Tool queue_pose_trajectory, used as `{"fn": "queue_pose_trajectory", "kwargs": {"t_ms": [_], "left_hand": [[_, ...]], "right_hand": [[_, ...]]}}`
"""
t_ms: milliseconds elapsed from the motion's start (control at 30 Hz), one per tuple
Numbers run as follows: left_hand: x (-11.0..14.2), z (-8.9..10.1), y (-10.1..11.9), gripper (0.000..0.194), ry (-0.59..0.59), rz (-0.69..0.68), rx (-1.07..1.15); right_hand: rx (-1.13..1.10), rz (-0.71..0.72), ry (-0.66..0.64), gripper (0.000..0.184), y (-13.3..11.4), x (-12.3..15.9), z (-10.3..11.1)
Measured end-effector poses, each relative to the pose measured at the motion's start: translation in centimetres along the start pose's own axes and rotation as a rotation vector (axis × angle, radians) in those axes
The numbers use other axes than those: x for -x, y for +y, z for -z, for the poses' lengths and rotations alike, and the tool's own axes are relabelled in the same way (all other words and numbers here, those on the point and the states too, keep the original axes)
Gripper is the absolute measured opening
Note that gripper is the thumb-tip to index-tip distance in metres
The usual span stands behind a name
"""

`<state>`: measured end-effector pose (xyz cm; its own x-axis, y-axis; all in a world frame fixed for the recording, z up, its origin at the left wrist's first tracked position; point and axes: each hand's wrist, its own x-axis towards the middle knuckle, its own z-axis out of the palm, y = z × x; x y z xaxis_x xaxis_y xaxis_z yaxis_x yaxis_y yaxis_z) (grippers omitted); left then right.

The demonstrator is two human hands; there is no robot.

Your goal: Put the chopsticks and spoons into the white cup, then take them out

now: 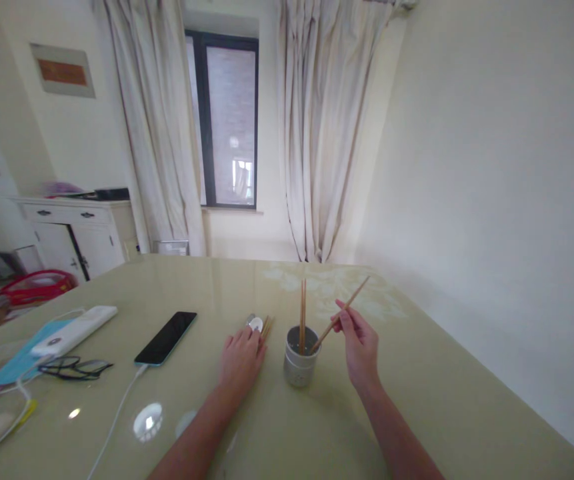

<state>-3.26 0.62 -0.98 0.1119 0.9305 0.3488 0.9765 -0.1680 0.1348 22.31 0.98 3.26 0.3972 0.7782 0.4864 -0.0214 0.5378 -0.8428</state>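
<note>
A grey cylindrical cup [299, 369] stands upright on the table in front of me, with a few wooden chopsticks [303, 313] upright in it. My right hand [359, 343], to the right of the cup, pinches a single wooden chopstick [347, 304]. That stick slants, its lower end inside the cup mouth and its upper end pointing up and right. Left of the cup, my left hand [241, 363] rests low on the table, fingers closed over several chopsticks [267, 325]. Beside those tips shows a shiny rounded piece like a spoon bowl [255, 324]; its remainder is hidden under my hand.
A phone [167, 339] on a white cable lies left of my left hand. Farther left are black-framed glasses [74, 368], a white power strip [74, 331], and a blue mask-like sheet [21, 357]. A wall [491, 167] borders the table's right side.
</note>
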Motion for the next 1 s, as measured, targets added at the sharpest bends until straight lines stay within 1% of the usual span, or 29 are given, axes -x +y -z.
{"fn": "queue_pose_trajectory", "kwargs": {"t_ms": [133,233,367,467,567,633,700,767,833,867,900,967,1000], "left_hand": [[0.2,0.2,0.2,0.026,-0.039,0.011,-0.044],[0.2,0.2,0.4,0.028,-0.063,0.026,-0.051],[0.3,0.3,0.5,0.031,-0.077,0.009,-0.057],[0.4,0.4,0.6,0.032,-0.081,-0.011,-0.056],[0.3,0.4,0.7,0.029,-0.048,-0.016,-0.044],[0.1,0.3,0.6,0.028,0.004,-0.004,-0.008],[-0.1,0.2,0.4,0.029,0.071,0.022,0.08],[-0.3,0.1,0.3,0.033,0.144,0.054,0.221],[-0.2,0.1,0.3,0.036,0.232,0.053,0.375],[-0.1,0.2,0.4,0.037,0.297,0.018,0.439],[0.2,0.2,0.6,0.037,0.371,-0.046,0.488],[0.7,0.6,1.2,0.033,0.507,-0.252,0.533],[1.1,0.8,1.6,0.029,0.556,-0.367,0.534]], "right_hand": [[0.106,-0.04,-0.159,0.051,0.9,0.5,-1.4],[0.163,-0.07,-0.23,0.052,1.5,0.6,-2.2],[0.219,-0.1,-0.247,0.049,1.8,0.8,-2.5],[0.255,-0.094,-0.24,0.046,1.6,0.9,-2.4],[0.258,-0.082,-0.232,0.045,1.6,1.0,-2.3],[0.262,-0.075,-0.224,0.046,1.7,1.0,-2.4],[0.275,-0.045,-0.197,0.048,1.7,1.0,-2.3],[0.304,0.024,-0.14,0.046,1.3,1.2,-2.1],[0.346,0.131,-0.107,0.04,0.7,1.7,-1.8],[0.362,0.193,-0.121,0.036,0.2,2.1,-1.6],[0.37,0.258,-0.168,0.032,-0.2,2.5,-1.6],[0.367,0.385,-0.32,0.026,-1.0,3.6,-1.6],[0.359,0.434,-0.395,0.025,-1.3,4.1,-1.8]]}}
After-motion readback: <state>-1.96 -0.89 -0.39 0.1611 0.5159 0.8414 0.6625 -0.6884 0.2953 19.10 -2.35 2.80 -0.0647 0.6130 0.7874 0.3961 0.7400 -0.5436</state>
